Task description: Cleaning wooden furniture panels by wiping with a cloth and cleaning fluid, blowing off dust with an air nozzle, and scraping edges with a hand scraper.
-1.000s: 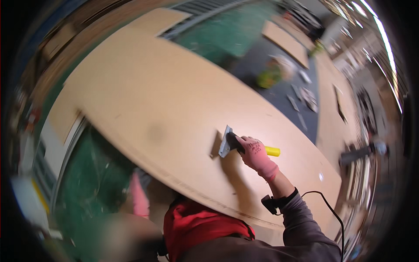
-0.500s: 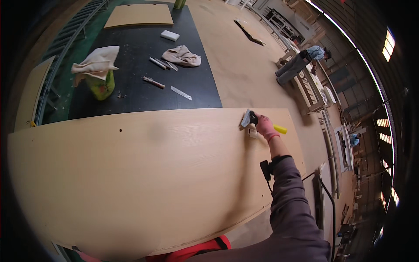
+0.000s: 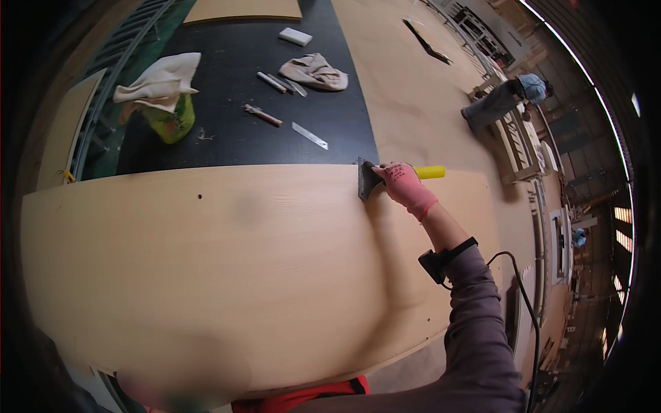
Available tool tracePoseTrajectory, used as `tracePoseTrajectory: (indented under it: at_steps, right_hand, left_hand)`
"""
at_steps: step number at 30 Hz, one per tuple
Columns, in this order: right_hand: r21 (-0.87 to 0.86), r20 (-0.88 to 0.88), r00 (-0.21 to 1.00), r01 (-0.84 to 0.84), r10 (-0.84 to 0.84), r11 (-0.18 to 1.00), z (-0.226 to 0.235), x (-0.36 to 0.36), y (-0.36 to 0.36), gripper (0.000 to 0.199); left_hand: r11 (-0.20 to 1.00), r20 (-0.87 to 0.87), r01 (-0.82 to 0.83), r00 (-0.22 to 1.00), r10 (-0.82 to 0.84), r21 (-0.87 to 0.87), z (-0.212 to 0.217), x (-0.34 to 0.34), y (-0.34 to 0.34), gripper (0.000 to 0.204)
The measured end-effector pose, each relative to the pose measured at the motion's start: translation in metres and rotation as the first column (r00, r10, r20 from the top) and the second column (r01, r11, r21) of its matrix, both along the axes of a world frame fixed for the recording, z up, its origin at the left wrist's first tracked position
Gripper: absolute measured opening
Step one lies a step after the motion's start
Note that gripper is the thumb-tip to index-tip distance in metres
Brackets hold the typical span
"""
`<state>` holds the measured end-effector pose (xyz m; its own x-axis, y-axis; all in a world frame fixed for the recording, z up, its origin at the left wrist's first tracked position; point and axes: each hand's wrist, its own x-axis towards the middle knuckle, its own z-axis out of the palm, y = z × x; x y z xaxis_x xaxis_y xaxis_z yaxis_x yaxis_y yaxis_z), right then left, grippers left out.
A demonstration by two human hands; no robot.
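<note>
My right hand (image 3: 407, 187), in a pink glove, is closed around a scraper (image 3: 431, 172) with a yellow handle and a wide dark blade. The blade stands on edge against the far side of a pale wood-grain panel (image 3: 289, 255). This panel spans the front of the view and has a few small dark holes. At the lower left, a pinkish blur (image 3: 134, 389) by the panel's near edge appears to be my left hand; its fingers cannot be made out.
Beyond the panel lies a black tabletop (image 3: 227, 89) with a crumpled cloth (image 3: 315, 71), a white block (image 3: 295, 36), a utility knife (image 3: 262, 115) and a metal strip (image 3: 310, 135). A cloth-topped green container (image 3: 172, 122) stands left. A person (image 3: 506, 100) bends over a bench at right.
My right hand has brought the scraper left, and its blade has turned upright in view. The small label-like patch seen beneath it no longer shows. The view has shifted slightly.
</note>
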<state>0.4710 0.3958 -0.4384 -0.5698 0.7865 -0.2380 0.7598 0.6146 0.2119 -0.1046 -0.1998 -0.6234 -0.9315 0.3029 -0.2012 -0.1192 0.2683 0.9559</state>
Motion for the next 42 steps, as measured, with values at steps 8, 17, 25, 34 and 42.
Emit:
tracePoseTrajectory:
  at_steps: [8, 17, 25, 34, 42]
  right_hand:
    - [-0.010, 0.109, 0.968, -0.225, 0.225, 0.974, -0.002, -0.091, -0.007, 0.039]
    - [0.056, -0.003, 0.909, -0.416, 0.416, 0.908, -0.003, -0.241, -0.035, 0.028]
    - [-0.086, 0.170, 0.914, -0.359, 0.369, 0.929, 0.003, -0.423, -0.072, 0.046]
    - [0.028, 0.105, 0.887, -0.455, 0.450, 0.890, 0.005, -0.625, -0.115, 0.038]
    - [0.016, 0.088, 0.876, -0.477, 0.474, 0.879, 0.008, -0.749, -0.129, 0.030]
  left_hand:
    - [0.966, 0.166, -0.156, 0.978, 0.122, 0.208, 0.043, 0.014, -0.003, 0.049]
    - [0.988, 0.073, -0.103, 0.993, 0.095, 0.112, 0.078, 0.025, 0.006, 0.043]
    - [0.886, 0.295, -0.209, 0.952, 0.086, 0.415, 0.042, -0.083, -0.078, 0.045]
    - [0.862, 0.594, -0.268, 0.803, -0.048, 0.431, 0.106, -0.167, -0.050, 0.051]
    - [0.880, 0.576, -0.229, 0.815, -0.060, 0.416, 0.096, -0.174, -0.071, 0.049]
